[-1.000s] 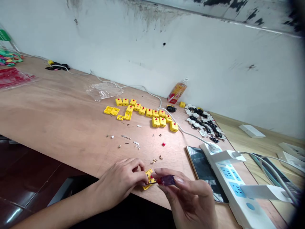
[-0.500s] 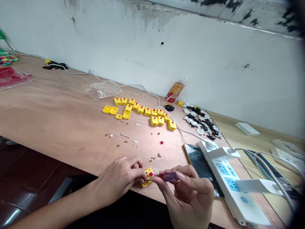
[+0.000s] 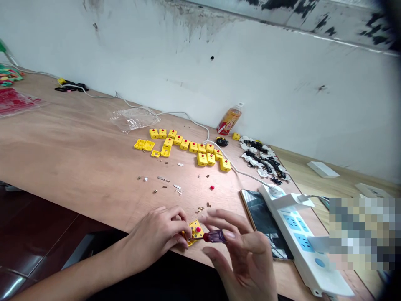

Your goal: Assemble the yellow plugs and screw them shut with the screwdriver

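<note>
My left hand (image 3: 161, 230) pinches a small yellow plastic case (image 3: 196, 228) with a red button on top, at the table's front edge. In my right hand (image 3: 247, 255) is a small screwdriver (image 3: 215, 236) with a clear purple handle. Its shaft points left into the case; the tip is hidden near my left fingers. The index finger rests at the handle's end, while the thumb stands away from it. Just beyond lie small brass-coloured screws (image 3: 200, 209) and a loose red button (image 3: 212, 187).
Yellow cases with red buttons (image 3: 193, 146) stand in a row farther back, with open case halves (image 3: 144, 144) to their left. On the right are a phone (image 3: 263, 221) and a white power strip (image 3: 300, 234). A bottle (image 3: 230, 120) leans at the wall.
My right thumb and fingers have spread apart around the screwdriver handle. The screwdriver has shifted slightly left and down. My left hand keeps its hold on the case.
</note>
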{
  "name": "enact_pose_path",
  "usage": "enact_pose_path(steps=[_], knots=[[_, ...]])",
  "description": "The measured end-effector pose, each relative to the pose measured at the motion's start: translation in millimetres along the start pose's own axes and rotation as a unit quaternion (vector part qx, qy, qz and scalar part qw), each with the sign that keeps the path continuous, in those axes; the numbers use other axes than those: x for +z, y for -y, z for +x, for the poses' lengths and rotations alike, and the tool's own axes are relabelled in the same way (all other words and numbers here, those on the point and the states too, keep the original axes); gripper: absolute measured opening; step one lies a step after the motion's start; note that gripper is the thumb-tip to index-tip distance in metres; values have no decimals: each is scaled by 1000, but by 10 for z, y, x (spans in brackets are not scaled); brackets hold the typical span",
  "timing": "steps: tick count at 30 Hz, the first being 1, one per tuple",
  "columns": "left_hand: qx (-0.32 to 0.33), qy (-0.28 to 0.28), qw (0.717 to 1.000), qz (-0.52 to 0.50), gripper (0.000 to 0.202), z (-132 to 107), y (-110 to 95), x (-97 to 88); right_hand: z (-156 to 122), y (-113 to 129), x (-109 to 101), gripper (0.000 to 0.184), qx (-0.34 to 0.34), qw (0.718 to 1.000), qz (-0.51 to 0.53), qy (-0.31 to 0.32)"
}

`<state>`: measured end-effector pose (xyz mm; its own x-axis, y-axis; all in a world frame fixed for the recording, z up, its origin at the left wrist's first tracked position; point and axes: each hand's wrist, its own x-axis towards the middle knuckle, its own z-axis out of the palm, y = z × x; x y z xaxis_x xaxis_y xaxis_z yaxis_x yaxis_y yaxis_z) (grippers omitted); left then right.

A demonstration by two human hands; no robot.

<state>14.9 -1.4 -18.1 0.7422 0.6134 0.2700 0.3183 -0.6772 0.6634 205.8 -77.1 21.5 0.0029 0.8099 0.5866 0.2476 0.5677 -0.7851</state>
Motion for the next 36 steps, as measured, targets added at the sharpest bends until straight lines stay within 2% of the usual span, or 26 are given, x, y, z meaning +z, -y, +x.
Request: enact_pose_path(steps=[1, 3, 7, 9, 11, 13, 17, 18, 19, 23, 25, 29, 31, 34, 36], knots=[[-1, 1, 1000, 2, 18, -1, -2, -1, 2, 14, -13, 48, 18, 1000, 14, 17], [-2, 1, 1000, 8, 17, -2, -4, -3, 2, 31, -24, 45, 34, 999, 31, 14], [-1, 1, 1000, 9, 17, 0, 2, -4, -13, -1, -18, 54, -24, 997, 10, -76], [-2, 4, 1000, 7, 18, -1, 5, -3, -21, -25, -31, 56, -34, 998, -2, -50], [-1, 5, 1000, 5, 20, -5, 6, 1, -19, -35, -44, 51, -12, 1000, 0, 15], [1, 0, 1000, 11, 20, -11, 5, 6, -5, -32, -40, 49, 2, 999, 13, 35], [7, -9, 999, 30, 22, -18, 3, 12, 25, -27, -20, 57, -42, 995, -15, -84], [9, -8, 999, 30, 23, -17, 3, 12, 24, -28, -28, 58, -47, 994, -22, -95], [13, -8, 999, 29, 23, -15, 5, 11, 21, -28, -43, 56, -40, 996, -20, -82], [23, -10, 999, 29, 25, -4, 7, 9, -5, -23, -89, 46, 17, 999, 31, 40], [24, -13, 999, 35, 24, -3, 4, 8, -10, -27, -67, 51, -3, 999, 32, 24], [25, -8, 999, 46, 21, -8, -1, -1, -5, -51, -14, 59, -62, 995, -8, -74], [28, -1, 998, 49, 19, -12, -3, -6, -1, -52, -34, 55, -43, 998, -2, -49], [22, 11, 998, 51, 16, -13, -11, -7, 12, -32, -79, 38, 26, 998, 40, 41], [15, 10, 998, 58, 15, -10, -20, -1, 27, -23, -76, 36, 33, 998, 49, 37]])
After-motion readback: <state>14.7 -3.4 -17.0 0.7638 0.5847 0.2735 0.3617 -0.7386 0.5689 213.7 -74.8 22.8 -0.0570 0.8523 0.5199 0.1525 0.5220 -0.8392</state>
